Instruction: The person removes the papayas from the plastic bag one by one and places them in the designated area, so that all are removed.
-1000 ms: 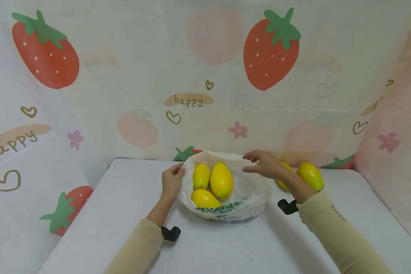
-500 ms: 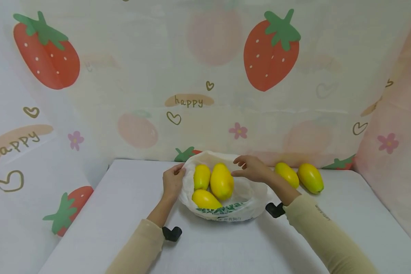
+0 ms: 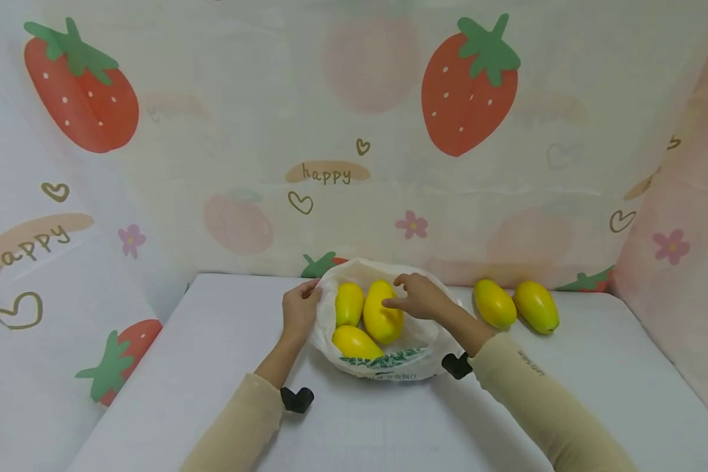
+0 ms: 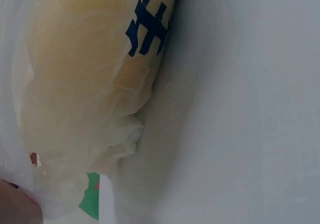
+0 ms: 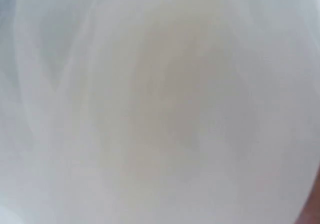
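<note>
A white plastic bag (image 3: 431,341) with green print lies open on the white table (image 3: 212,367). Three yellow mangoes sit inside: a small one (image 3: 349,303), a large one (image 3: 383,320) and one in front (image 3: 354,341). My left hand (image 3: 299,308) grips the bag's left rim. My right hand (image 3: 415,298) reaches into the bag with loosely bent fingers, fingertips at the large mango's top. In the left wrist view a mango (image 4: 85,84) shows through the plastic. The right wrist view shows only blurred white plastic (image 5: 160,104).
Two more yellow mangoes (image 3: 494,303) (image 3: 535,306) lie on the table right of the bag, near the back. A strawberry-print cloth (image 3: 354,131) walls the table at the back and both sides.
My right hand has moved left from the bag's right rim into the bag, to the large mango. The two mangoes on the right are now uncovered. The left hand stays put.
</note>
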`<state>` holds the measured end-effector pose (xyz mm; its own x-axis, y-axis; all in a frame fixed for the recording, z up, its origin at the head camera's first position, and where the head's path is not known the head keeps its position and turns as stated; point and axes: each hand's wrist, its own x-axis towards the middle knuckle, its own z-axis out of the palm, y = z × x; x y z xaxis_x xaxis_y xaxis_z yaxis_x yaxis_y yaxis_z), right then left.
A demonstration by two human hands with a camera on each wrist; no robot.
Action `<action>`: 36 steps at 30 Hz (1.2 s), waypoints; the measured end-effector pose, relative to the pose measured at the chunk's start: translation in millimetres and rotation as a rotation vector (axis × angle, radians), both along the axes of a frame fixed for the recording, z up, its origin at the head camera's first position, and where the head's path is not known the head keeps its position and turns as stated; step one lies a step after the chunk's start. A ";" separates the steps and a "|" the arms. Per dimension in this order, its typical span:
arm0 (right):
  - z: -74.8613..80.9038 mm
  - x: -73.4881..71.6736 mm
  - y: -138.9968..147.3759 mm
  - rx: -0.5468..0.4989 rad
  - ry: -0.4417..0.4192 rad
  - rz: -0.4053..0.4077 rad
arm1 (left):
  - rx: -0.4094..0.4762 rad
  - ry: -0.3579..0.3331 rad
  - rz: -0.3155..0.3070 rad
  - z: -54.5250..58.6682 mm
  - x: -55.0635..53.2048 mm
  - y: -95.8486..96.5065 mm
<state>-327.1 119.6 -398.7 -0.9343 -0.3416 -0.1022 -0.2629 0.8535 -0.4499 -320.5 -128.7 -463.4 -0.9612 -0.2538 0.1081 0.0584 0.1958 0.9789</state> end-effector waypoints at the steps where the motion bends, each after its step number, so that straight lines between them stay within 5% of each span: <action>1: -1.1 -0.3 -1.2 -0.005 -0.008 -0.012 | -0.001 0.004 -0.002 0.0 -0.2 0.2; 17: -11.2 -5.8 -27.7 -0.012 -0.139 -0.209 | -0.012 -0.008 -0.004 3.8 1.6 1.1; 36: -29.7 -14.1 -34.0 -0.205 -0.313 -0.363 | -0.004 0.020 0.019 0.6 0.9 -1.5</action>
<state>-341.2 85.6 -428.4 -0.9316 -0.0437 -0.3607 0.2075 0.7510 -0.6269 -319.6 -130.2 -462.8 -0.9539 -0.2712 0.1285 0.0745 0.2007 0.9768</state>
